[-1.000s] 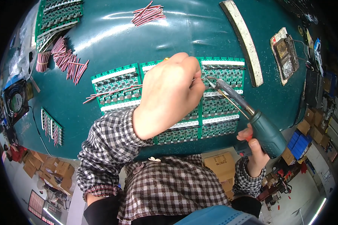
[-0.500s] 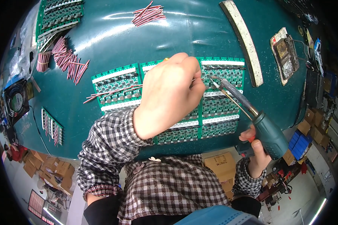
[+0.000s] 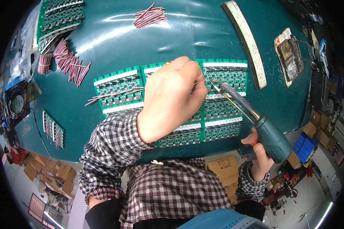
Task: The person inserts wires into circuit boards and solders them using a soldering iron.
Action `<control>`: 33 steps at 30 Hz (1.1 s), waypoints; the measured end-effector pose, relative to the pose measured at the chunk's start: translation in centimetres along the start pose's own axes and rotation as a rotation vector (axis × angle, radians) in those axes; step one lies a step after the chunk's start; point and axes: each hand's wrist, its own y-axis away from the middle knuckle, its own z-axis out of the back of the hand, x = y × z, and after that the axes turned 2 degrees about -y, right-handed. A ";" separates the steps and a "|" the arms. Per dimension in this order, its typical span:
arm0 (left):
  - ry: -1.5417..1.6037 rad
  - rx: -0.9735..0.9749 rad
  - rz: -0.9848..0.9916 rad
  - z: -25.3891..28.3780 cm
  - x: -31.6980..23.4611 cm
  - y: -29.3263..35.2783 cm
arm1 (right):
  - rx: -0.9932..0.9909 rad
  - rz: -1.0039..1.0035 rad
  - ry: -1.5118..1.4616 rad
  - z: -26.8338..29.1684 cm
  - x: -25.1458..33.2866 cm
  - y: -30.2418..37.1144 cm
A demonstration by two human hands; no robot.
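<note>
A panel of green circuit boards (image 3: 116,89) lies flat on the dark green mat (image 3: 195,42). My left hand (image 3: 168,101) hovers over the middle of the panel with its fingers pinched on a thin wire that points right. My right hand (image 3: 260,154) grips the green handle of a soldering iron (image 3: 252,114). The iron's tip sits over the right-hand board (image 3: 227,87), close to the end of the wire. Red and white leads trail left from under my left hand across the left board.
Bundles of red and white wires (image 3: 67,61) lie at the left and another bundle (image 3: 150,16) at the top. More boards (image 3: 61,15) are stacked top left. A long pale bar (image 3: 244,40) and a solder-stained sponge tray (image 3: 289,55) sit at the right. A small fan (image 3: 16,105) stands far left.
The soldering iron's tip has shifted slightly toward the wire end on the right board. My left hand has stayed in place.
</note>
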 end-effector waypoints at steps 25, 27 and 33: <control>-0.024 -0.031 -0.010 -0.3 -0.1 0.2 | 0.012 -0.022 -0.048 -0.5 0.1 0.0; -0.025 -0.033 -0.013 -0.3 0.0 0.2 | 0.017 -0.014 -0.045 -0.4 0.1 0.0; -0.026 -0.030 -0.009 -0.3 -0.1 0.2 | 0.012 -0.026 -0.027 -0.2 -0.1 0.2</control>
